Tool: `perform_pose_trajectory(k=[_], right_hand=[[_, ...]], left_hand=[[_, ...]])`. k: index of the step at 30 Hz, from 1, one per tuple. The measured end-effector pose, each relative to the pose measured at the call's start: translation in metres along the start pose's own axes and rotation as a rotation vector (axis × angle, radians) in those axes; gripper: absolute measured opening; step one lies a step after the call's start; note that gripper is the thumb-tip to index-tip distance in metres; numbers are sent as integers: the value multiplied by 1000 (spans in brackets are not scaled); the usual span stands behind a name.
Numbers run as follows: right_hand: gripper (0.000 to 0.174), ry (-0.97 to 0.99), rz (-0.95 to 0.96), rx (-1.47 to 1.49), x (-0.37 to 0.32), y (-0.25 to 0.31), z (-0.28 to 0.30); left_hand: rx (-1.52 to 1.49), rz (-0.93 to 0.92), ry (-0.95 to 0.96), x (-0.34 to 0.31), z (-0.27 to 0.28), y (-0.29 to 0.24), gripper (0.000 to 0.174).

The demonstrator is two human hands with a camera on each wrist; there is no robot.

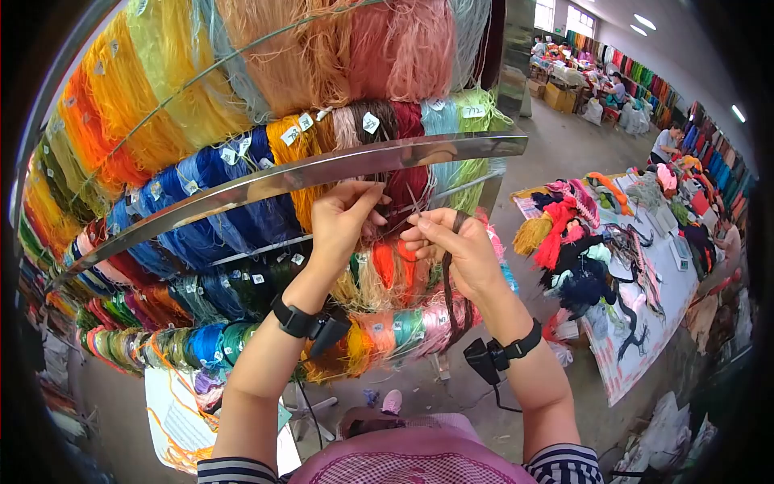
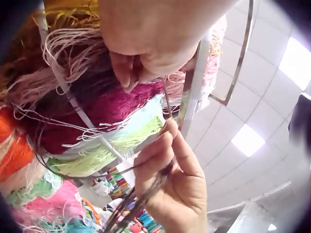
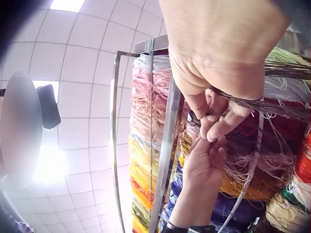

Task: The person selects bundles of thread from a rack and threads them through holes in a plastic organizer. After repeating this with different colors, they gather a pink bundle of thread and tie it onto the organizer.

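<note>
The right hand (image 1: pixel 461 248) grips a bundle of dark brown strands (image 1: pixel 448 298) that hangs below it; its thumb and index finger pinch together. Just left of it, the left hand (image 1: pixel 343 219) has thumb and fingertips pinched on dark strands, in front of the hanks below the metal bar. Between the hands is a thin pointed shape (image 1: pixel 414 198), too small to identify. In the left wrist view, dark strands (image 2: pixel 154 187) run through the right hand (image 2: pixel 177 187), below the left hand (image 2: pixel 146 43). The right wrist view has both hands' fingertips close together, partly hidden.
A curved metal bar (image 1: pixel 322 168) crosses the rack above the hands. Tagged hanks in many colours, including blue ones (image 1: pixel 181 210), hang in rows. At right stands a white table (image 1: pixel 617 367) with loose yarn piles. Below left, papers (image 1: pixel 181 423) lie under orange yarn. People are farther back.
</note>
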State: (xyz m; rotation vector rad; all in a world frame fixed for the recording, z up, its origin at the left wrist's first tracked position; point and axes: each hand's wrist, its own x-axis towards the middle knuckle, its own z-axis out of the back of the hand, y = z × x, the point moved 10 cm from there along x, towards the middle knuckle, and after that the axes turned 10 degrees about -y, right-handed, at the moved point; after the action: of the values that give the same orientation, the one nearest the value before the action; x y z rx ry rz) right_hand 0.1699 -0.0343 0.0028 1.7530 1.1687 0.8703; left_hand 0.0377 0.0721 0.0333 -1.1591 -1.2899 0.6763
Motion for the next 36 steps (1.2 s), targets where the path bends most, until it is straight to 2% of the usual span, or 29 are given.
perform_pose_trajectory(k=[2, 3, 6, 8, 9, 10, 11, 12, 13, 14, 15, 19, 21, 23, 24, 25, 27, 29, 31, 33, 34, 35, 36], right_hand=[[23, -2, 6, -9, 0, -2, -2], [23, -26, 29, 2, 0, -1, -1], [23, -77, 42, 47, 1, 0, -3], [24, -106, 29, 84, 0, 1, -4], [21, -13, -67, 113, -3, -6, -14], [19, 81, -164, 142, -7, -13, -23], [19, 85, -168, 140, -13, -14, -20], [15, 72, -120, 185, -22, -12, -12], [12, 58, -77, 228, -34, -11, -1], [12, -29, -103, 237, -51, -14, 17], [15, -118, -127, 244, -73, -16, 41], [20, -523, -278, 43, -171, -64, 204], [20, -658, -328, 7, -233, -84, 286], [20, -965, -381, -436, -316, -106, 411], [20, -1002, -328, -763, -355, -109, 474], [21, -1008, -267, -1093, -381, -105, 509], [18, -759, -562, -1778, -404, -93, 509], [20, -523, -602, -1896, -390, -92, 473], [24, -265, -605, -1999, -360, -120, 432], [25, -139, -364, -2024, -320, -140, 388], [25, 4, -76, -1978, -298, -151, 341], [24, 32, -42, -1874, -281, -163, 315], [24, 135, 125, -1784, -265, -169, 264]], left_hand=[[-49, 161, 65, -10, -1, 11, 15], [-49, 159, 61, -14, 2, 12, 15], [-25, 71, 143, -36, -2, 5, 13], [125, -66, 289, -68, -17, 3, 11], [182, -121, 369, -87, -23, 13, 11], [203, -74, 446, -104, -26, 22, 12], [222, -28, 523, -117, -30, 31, 13], [197, -117, 513, -121, -26, 28, 15], [194, -112, 504, -124, -21, 27, 15], [157, -80, 364, -118, -3, 23, 16], [120, -48, 225, -112, 18, 22, 18], [190, 155, 46, -102, 110, 27, 22], [191, 178, -68, -110, 151, 13, 22], [220, 161, -179, -123, 191, 5, 21], [232, 159, -230, -132, 210, 4, 21], [253, 155, -263, -143, 224, -3, 22], [316, 163, -348, -167, 252, -11, 23], [375, 175, -386, -192, 268, -30, 24], [405, 122, -411, -217, 284, -54, 24], [423, 48, -509, -241, 311, -87, 25], [454, 6, -560, -255, 326, -107, 25], [516, -32, -674, -273, 340, -131, 24], [586, -89, -744, -292, 349, -153, 24]])
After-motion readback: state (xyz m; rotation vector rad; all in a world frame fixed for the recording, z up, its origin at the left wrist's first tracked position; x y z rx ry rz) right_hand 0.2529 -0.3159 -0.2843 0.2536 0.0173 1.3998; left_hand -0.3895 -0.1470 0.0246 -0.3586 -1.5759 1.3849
